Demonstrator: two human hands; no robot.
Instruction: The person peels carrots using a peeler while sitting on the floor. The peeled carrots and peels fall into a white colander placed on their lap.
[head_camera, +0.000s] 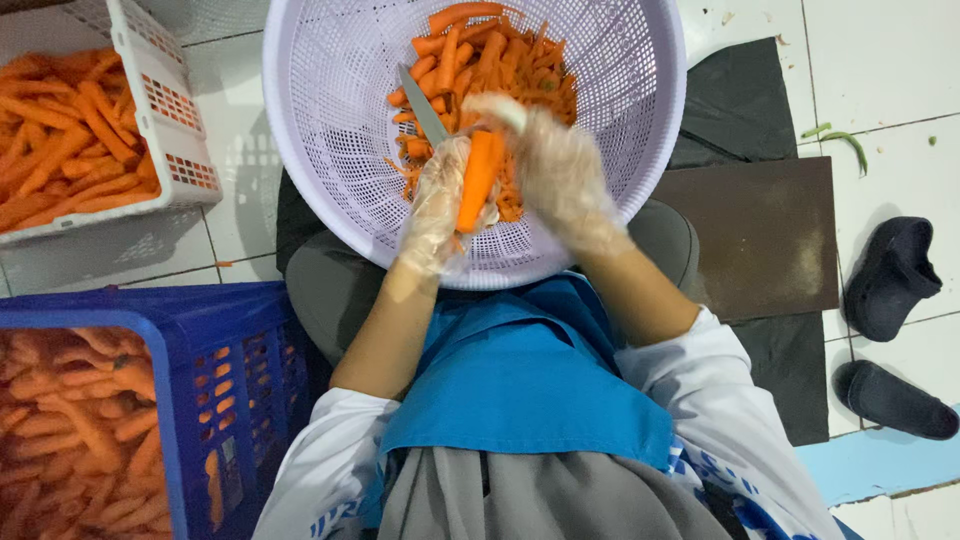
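The person wears thin, clear plastic gloves on both hands, the left hand (437, 205) and the right hand (560, 175). White sleeves with blue printed markings are pushed up the arms. A bright blue apron covers a grey garment.

Packages, labels, signs, screens: none visible. No wrapped or boxed goods, no stickers or tags, no wall signs and no displays appear anywhere in the head view.
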